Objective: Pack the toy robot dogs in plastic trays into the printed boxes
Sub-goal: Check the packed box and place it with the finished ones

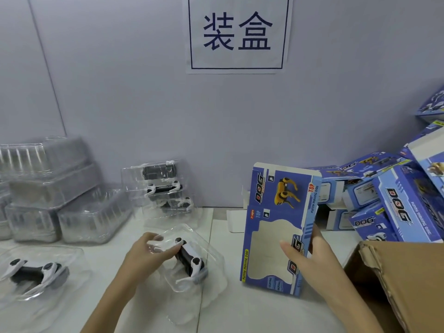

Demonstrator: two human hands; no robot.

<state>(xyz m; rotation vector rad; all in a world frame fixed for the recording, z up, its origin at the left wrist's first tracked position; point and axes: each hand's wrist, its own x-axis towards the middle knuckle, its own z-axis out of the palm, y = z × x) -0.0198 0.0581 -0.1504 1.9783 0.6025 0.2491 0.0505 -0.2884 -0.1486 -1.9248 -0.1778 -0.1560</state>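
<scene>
Left hand [146,251]: fingers curled round near end of toy robot dog [189,257], white and black, lying in clear plastic tray [211,251] on white table [252,311], centre front. Right hand [310,258]: gripping printed box [278,227] by its right edge, thumb across blue front, box upright on table just right of tray. Second dog in tray [36,272] at far left. Empty tray stacks [48,188] behind it. Pile of boxes [389,195] far right, brown carton [396,280] at lower right
</scene>
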